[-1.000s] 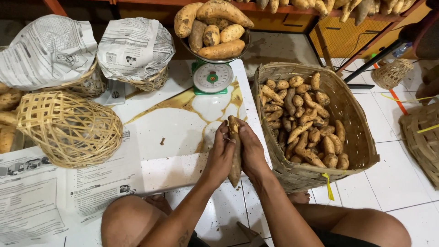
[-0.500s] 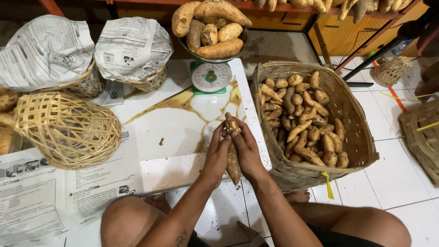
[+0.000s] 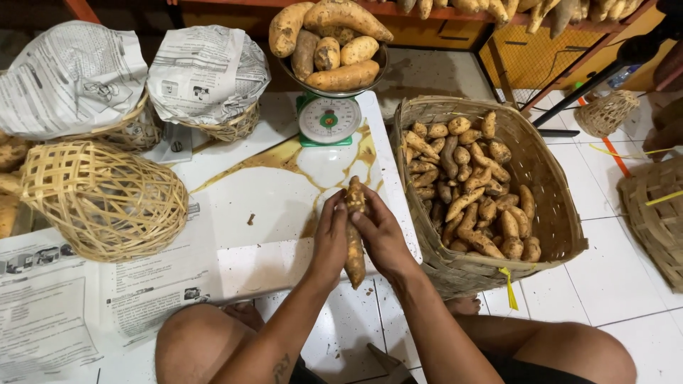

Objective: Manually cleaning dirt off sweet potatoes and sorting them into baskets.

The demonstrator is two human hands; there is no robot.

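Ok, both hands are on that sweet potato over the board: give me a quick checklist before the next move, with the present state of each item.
1. Grip: left hand and right hand both clasp the long sweet potato: ok.
2. Potato whole, no visible break: ok.
3. Scale pan has room: not ok, sweet potatoes already heaped on it.
4. Scale dial reading: cannot tell, too small.
5. Big woven basket to the right has room: ok, partly filled.
6. White board below the hands: ok, only stains and a small scrap.
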